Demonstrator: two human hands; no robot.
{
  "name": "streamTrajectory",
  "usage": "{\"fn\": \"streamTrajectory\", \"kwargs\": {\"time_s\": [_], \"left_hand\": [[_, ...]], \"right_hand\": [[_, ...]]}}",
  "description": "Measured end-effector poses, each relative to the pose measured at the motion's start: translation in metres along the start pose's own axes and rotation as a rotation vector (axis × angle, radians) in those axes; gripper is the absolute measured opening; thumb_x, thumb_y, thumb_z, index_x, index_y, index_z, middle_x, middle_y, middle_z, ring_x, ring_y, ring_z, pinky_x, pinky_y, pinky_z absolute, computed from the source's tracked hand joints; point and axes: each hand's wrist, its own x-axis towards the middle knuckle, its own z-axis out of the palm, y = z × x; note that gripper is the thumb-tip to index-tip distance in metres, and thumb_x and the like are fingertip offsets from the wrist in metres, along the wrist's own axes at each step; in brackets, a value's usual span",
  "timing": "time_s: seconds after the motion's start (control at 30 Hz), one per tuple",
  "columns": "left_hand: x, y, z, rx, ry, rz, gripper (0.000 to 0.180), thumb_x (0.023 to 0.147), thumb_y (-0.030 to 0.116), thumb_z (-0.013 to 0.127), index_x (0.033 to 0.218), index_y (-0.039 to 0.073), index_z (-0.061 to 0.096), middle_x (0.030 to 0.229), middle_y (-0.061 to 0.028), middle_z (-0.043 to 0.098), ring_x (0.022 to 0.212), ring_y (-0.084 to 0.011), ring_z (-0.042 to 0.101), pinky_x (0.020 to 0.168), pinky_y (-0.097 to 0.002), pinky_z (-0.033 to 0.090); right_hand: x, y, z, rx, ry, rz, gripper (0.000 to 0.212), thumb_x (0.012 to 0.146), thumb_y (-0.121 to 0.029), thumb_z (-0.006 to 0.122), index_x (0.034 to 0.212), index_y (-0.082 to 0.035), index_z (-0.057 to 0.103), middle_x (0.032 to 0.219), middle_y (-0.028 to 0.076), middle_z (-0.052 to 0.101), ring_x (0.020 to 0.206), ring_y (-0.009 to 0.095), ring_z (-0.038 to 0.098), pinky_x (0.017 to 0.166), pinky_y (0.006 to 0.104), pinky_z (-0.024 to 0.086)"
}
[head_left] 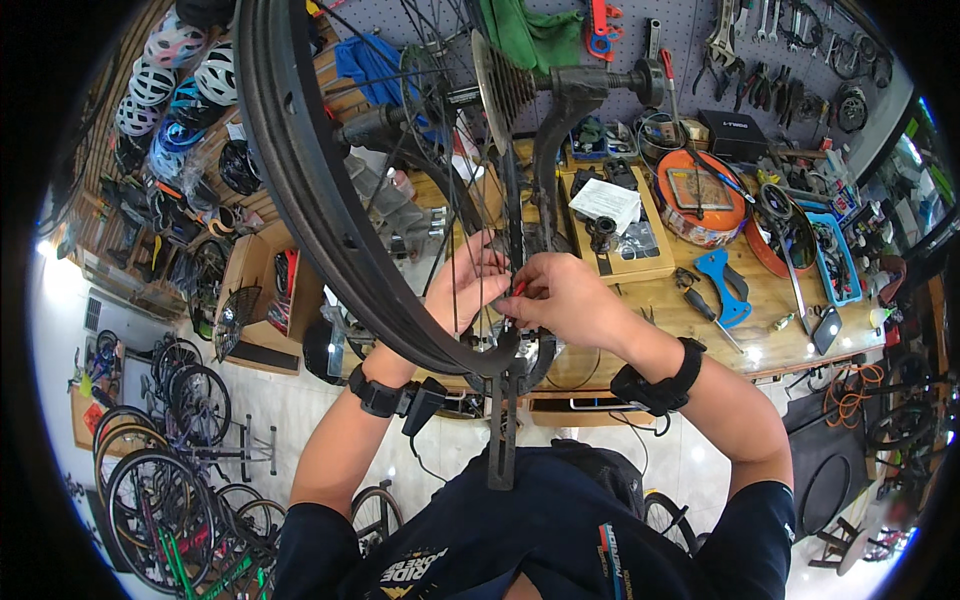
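At the wheel (312, 200), a red piece (519, 288) was pinched by the right hand (572, 300), seemingly for fine adjustment; the left hand's (475, 290) hold couldn't be told; steadiness seemed required next.

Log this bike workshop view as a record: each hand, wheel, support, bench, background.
Left hand: beside the spokes, exact contact unclear
Right hand: pinching a small red piece
Wheel: black rim, cogs near its hub
Support: black stand
Wooden bench: blue tool, screwdriver
Background: helmets upper left, bicycles lower left
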Motion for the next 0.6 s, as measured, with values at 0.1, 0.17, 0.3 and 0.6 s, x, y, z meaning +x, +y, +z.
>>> {"fn": "streamTrajectory", "kwargs": {"time_s": [0.1,0.17,0.3,0.6], "left_hand": [[-0.001,0.002,0.004,0.051,0.042,-0.007,0.061,0.093,0.013,0.057,0.147,0.001,0.028,0.123,-0.0091,0.051,0.113,-0.0175,0.052,0.098,-0.0321,0.041],[-0.001,0.001,0.004,0.05,0.06,0.0,0.06,0.094,0.014,0.056,0.146,0.001,0.029,0.123,-0.0094,0.051,0.113,-0.018,0.052,0.098,-0.0327,0.041],[0.002,-0.001,0.0,0.041,0.042,-0.02,0.06,0.095,0.023,0.056,0.145,0.001,0.029,0.123,-0.0091,0.051,0.113,-0.0184,0.052,0.099,-0.0331,0.04],[0.023,0.022,-0.003,0.095,0.143,-0.096,0.054,0.097,0.043,0.052,0.133,0.004,0.039,0.105,-0.0035,0.057,0.096,-0.0129,0.058,0.085,-0.0286,0.045]], "right_hand": [[-0.002,-0.006,0.004,-0.066,0.054,-0.035,0.036,0.079,-0.026,0.077,0.086,0.007,0.064,0.074,0.015,0.067,0.067,0.023,0.067,0.065,0.0335,0.053],[-0.002,-0.012,0.006,-0.087,0.056,-0.024,0.035,0.08,-0.025,0.077,0.088,0.006,0.062,0.074,0.013,0.066,0.066,0.02,0.066,0.063,0.0318,0.052],[-0.002,-0.016,0.012,-0.152,0.08,-0.036,0.034,0.083,-0.022,0.076,0.091,0.006,0.058,0.074,0.01,0.065,0.066,0.014,0.064,0.06,0.0295,0.05],[-0.01,-0.027,0.023,-0.211,0.115,-0.118,0.027,0.082,-0.013,0.072,0.094,0.005,0.056,0.075,0.008,0.063,0.064,0.014,0.06,0.06,0.0299,0.049]]}}
